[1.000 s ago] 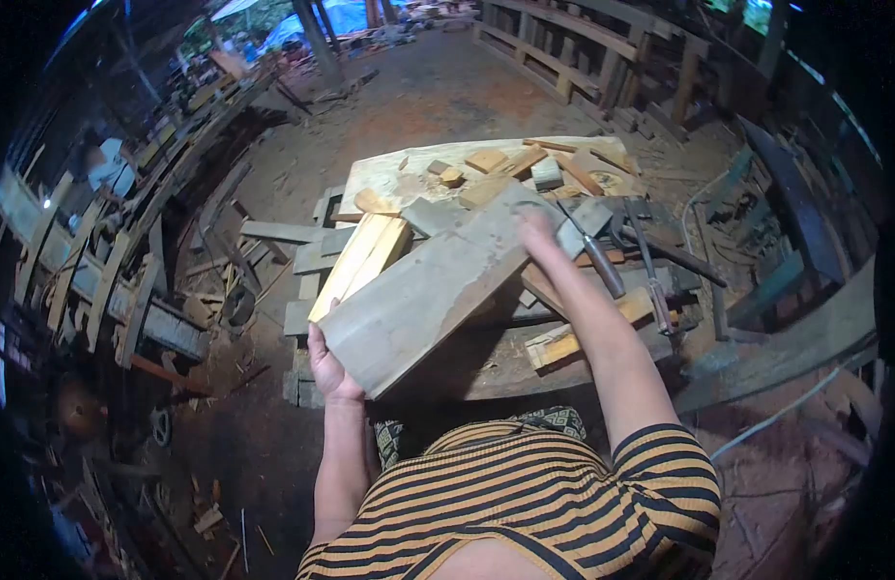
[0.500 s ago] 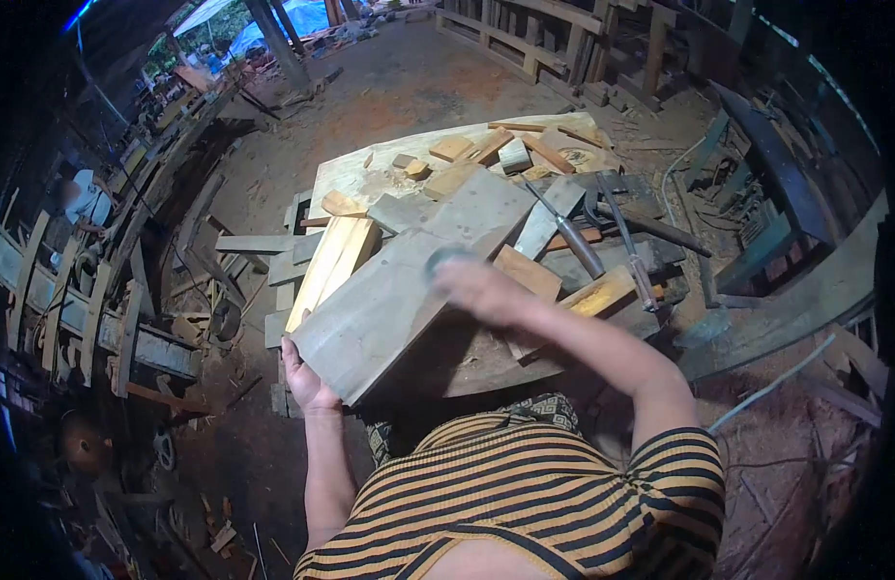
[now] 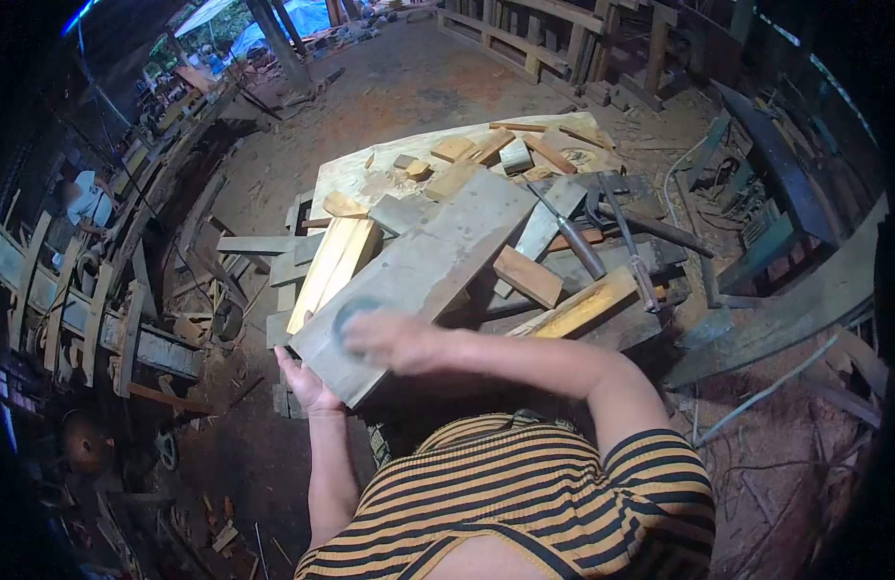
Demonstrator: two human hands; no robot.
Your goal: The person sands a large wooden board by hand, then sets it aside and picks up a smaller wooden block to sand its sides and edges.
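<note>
Left hand [image 3: 310, 385] grasps the near end of the grey board [image 3: 438, 246], which lies slantwise above the bench clutter, far end pointing up and right. Right hand [image 3: 394, 343], motion-blurred, is curled over a dark round pad [image 3: 352, 317] on the board's face, close to the left hand; exact finger placement cannot be told. Yellow block [image 3: 333, 274] just left of the board. Beyond, a pale sheet [image 3: 349, 182] carries shavings and loose offcuts [image 3: 454, 148]. Right of the board: chisel [image 3: 583, 249], metal bar [image 3: 626, 237]. Lower left, a round brown thing [image 3: 86, 442]; too dark to tell if it is a vessel.
</note>
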